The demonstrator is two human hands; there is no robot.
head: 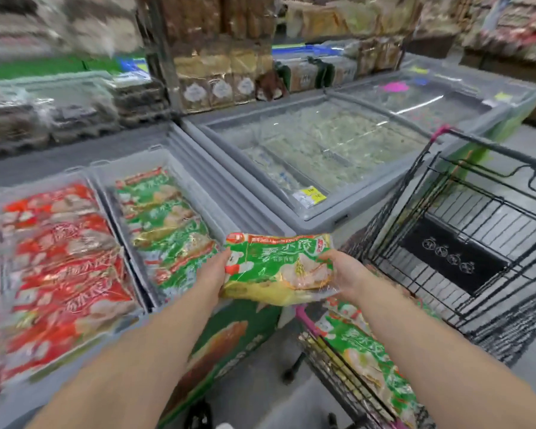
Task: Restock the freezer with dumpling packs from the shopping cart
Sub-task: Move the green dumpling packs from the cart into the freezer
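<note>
I hold a green dumpling pack [276, 267] in both hands, just off the open freezer's near right corner. My left hand [212, 269] grips its left edge and my right hand [342, 274] grips its right edge. The open freezer [205, 193] holds a row of green dumpling packs [164, 224] in its right bin and red packs [62, 274] in its left bin. More green packs [365, 354] lie in the shopping cart [338, 373] at the lower right, under my right forearm.
A second black wire cart [464, 230] stands at the right. Shut glass-topped freezers [316, 156] run behind it. Shelves of packaged goods [217, 57] rise beyond the freezers. Grey floor shows below.
</note>
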